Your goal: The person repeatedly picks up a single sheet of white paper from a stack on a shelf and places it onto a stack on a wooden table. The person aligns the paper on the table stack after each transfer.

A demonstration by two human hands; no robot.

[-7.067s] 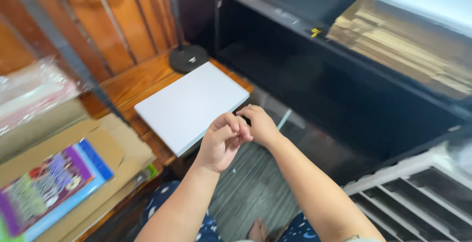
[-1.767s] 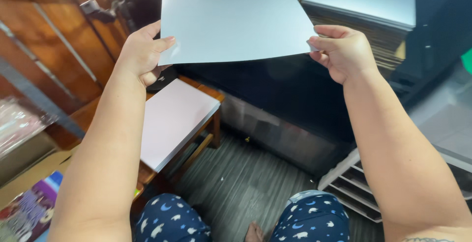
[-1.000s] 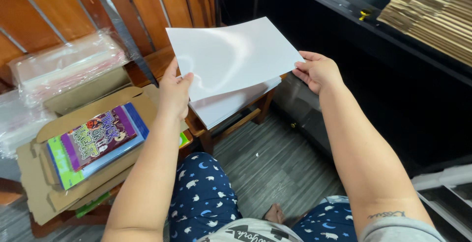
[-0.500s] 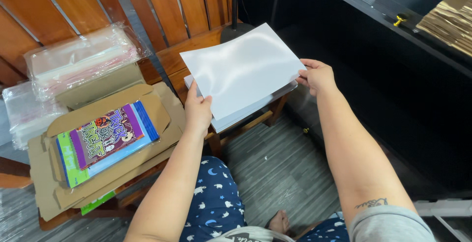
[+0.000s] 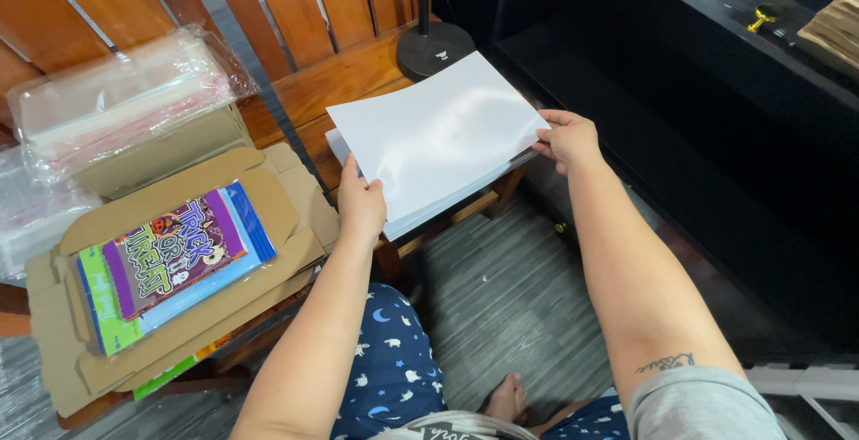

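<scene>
White rectangular paper sheet [image 5: 438, 136] sits mid-frame, pinched at its lower-left edge by the left hand [image 5: 361, 207] and at its right edge by the right hand [image 5: 565, 139], above a white paper stack [image 5: 447, 203].

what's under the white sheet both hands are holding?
Under the white sheet, held by the left hand and right hand, edges of a white paper stack show on a small wooden table. The sheet covers the rest of the stack and most of the tabletop.
</scene>
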